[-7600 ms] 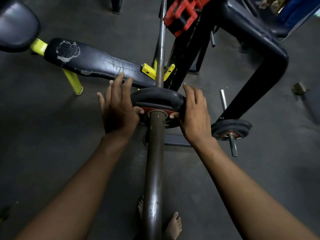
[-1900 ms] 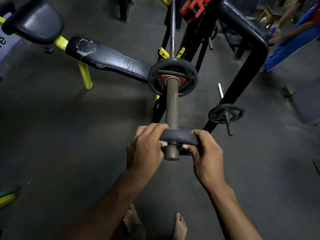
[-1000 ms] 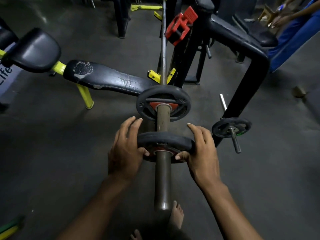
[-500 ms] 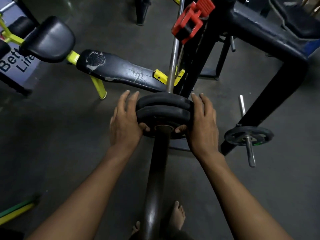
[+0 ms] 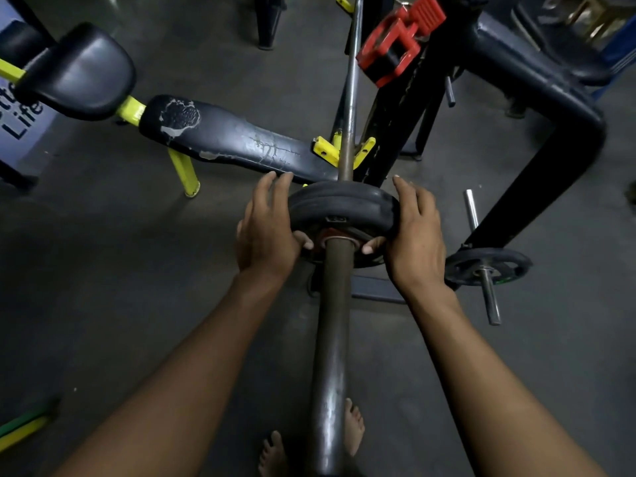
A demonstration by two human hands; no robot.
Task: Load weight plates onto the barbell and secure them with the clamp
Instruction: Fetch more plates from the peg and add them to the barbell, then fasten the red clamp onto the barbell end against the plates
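Observation:
The barbell's thick sleeve runs from the bottom edge up to two black weight plates that sit flush together on it. My left hand lies flat against the plates' left rim with its thumb pressing the near plate's face. My right hand mirrors it on the right rim, fingers straight and thumb on the face. The red clamp hangs on the black rack upright above, apart from both hands.
A smaller plate sits on a rack peg at the right. A worn black bench with yellow legs lies at the left. The black rack frame stands to the right. My bare feet are below the sleeve.
The near plate slid along the sleeve and now sits tight against the first plate. Both hands travelled with it and stay on its rim.

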